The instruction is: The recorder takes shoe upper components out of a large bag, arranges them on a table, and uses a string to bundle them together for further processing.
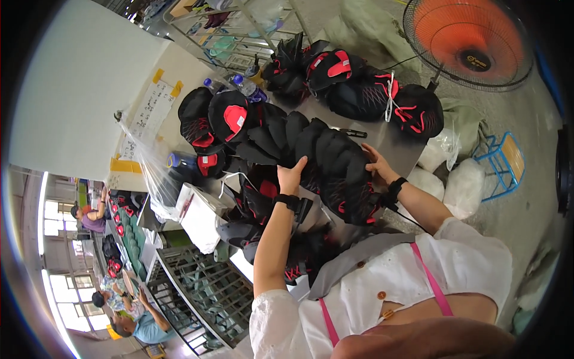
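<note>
A long row of overlapping black shoe uppers with red trim (338, 157) lies across the worktable in front of me. My left hand (290, 177) holds the row at its left side, thumb up against the dark fabric. On the right side, my right hand (379, 165) grips the same row with fingers bent over its edge. The fingertips of both hands are partly hidden by the uppers. Just beyond the row, a slim black tool (351, 132) rests on the grey tabletop (382, 134). More black uppers with red linings (230, 113) are heaped to the left.
Bundled uppers tied with white string (388, 99) sit at the table's far edge. A large orange fan (469, 45) stands far right, above a blue stool (502, 164) and white bags (463, 188). Bottles (248, 88) stand far left; a metal rack (203, 293) is at lower left. Other people work farther left.
</note>
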Demonstrator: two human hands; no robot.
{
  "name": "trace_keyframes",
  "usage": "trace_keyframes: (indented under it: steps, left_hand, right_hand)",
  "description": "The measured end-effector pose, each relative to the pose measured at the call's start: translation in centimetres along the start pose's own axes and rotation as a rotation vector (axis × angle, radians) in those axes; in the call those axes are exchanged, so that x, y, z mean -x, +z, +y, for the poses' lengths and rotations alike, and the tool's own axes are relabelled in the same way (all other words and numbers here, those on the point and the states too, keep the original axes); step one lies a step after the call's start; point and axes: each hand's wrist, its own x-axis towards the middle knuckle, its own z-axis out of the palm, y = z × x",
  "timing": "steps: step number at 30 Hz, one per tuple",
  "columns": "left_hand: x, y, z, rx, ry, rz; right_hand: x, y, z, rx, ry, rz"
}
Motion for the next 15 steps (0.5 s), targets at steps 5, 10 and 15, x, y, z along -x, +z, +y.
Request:
trace_keyframes:
  steps: [5, 10, 15]
  left_hand:
    - [2.2, 1.3, 5.7, 0.072, 0.278, -0.077]
    - [6.3, -3.0, 13.3, 0.096, 0.29, -0.046]
    - [10.7, -10.3, 13.4, 0.162, 0.312, 0.023]
  right_hand:
    - [-0.5, 3.5, -1.7, -0.223, -0.026, -0.219]
    - [-2.6, 10.9, -6.7, -0.23, -0.166, -0.419]
    - [0.8, 19.1, -7.5, -0.025, -0.223, -0.466]
